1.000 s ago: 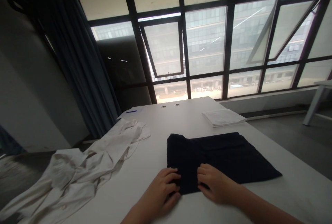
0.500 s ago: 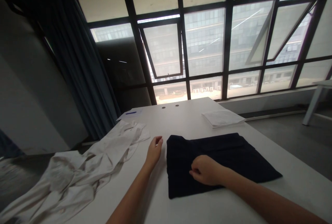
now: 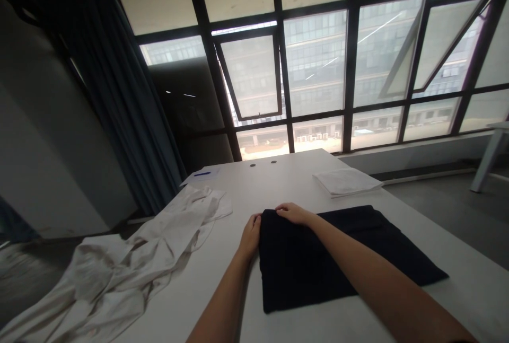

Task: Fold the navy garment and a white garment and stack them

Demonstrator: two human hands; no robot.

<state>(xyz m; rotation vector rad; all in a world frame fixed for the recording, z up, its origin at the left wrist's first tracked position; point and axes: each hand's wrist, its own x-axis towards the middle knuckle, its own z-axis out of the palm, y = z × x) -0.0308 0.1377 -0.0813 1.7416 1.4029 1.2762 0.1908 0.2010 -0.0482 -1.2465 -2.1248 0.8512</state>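
A dark navy piece of cloth [image 3: 306, 269], folded into a flat, roughly rectangular shape, lies on the white table. At its far left corner, my left hand [image 3: 250, 237] has its fingers closed along the left edge. My right hand [image 3: 295, 213] reaches across the cloth to the far edge, a little right of that corner, its fingers bent over the edge and closed on it. My right forearm covers part of the cloth's middle. The undersides of both hands are hidden, as are the thumbs in part.
A crumpled off-white garment [image 3: 119, 269] spreads along the table's left side and hangs over the edge. A folded white cloth [image 3: 348, 181] lies at the far right. Farther left, a blue pen [image 3: 202, 174] rests on paper. Windows and a dark curtain [image 3: 123, 110] stand beyond the table [image 3: 274, 186].
My right hand has moved from the middle of the navy cloth to its far edge. My left hand has come right, from beside the cloth to its left edge.
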